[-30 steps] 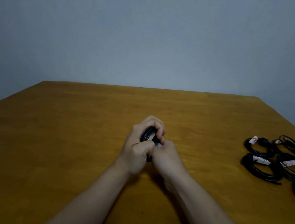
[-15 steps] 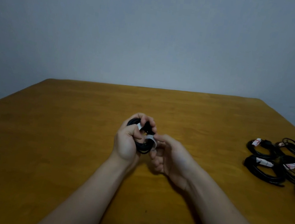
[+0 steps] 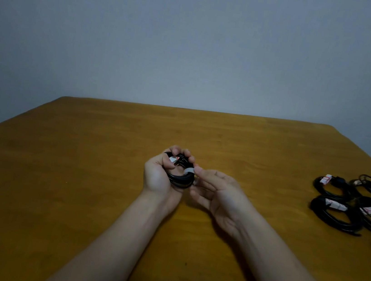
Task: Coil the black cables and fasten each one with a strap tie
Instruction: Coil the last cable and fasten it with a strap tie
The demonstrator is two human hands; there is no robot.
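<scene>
In the head view, the left hand (image 3: pixel 159 176) grips a coiled black cable (image 3: pixel 178 178) over the middle of the wooden tabletop (image 3: pixel 75 172), its fingers (image 3: pixel 176 150) curled over the coil's top and its thumb pressed on a white connector (image 3: pixel 173 160). The right hand (image 3: pixel 217 192) lies palm up just beside it, thumb and forefinger pinching the pale grey strap tie (image 3: pixel 189 171) wrapped round the coil's right side, the other fingers loosely curled. Well apart, near the tabletop's right edge, lies a cluster of tied cable coils (image 3: pixel 334 210)
</scene>
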